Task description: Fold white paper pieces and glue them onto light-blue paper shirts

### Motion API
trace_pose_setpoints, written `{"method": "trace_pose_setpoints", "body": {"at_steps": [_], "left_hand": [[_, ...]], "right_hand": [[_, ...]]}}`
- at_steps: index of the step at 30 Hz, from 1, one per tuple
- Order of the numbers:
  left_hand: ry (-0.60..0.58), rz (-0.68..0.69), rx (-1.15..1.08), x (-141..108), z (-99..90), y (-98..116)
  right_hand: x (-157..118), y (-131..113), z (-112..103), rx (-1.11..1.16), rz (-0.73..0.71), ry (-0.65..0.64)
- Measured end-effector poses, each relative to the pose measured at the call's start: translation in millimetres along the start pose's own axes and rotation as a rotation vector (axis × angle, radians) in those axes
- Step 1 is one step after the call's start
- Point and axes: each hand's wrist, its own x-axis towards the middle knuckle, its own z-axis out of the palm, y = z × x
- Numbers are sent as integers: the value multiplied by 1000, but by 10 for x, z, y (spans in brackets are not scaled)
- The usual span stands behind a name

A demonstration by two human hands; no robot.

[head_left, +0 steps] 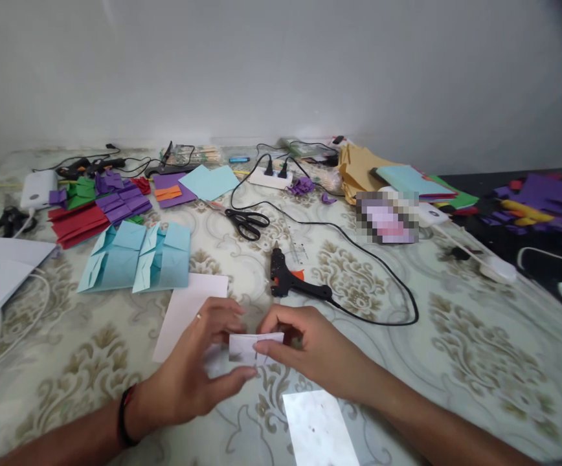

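White sheet is cut off below; right hand pinches folded paper; left hand gapes wide, contact unclear.

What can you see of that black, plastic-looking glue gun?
The black glue gun lies on its side near mid-table, on the pale, floral-patterned tablecloth. Its narrow nozzle points toward the wall; an orange trigger shows beside the handle. A thin black cable loops from the handle's end. Nobody touches it.
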Motion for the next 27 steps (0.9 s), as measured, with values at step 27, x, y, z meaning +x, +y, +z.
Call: {"method": "trace_pose_setpoints", "body": {"at_steps": [27], "left_hand": [[-330, -332, -39, 153, -150, -4]], "right_hand": [[72, 92, -521, -483, -344, 419]]}}
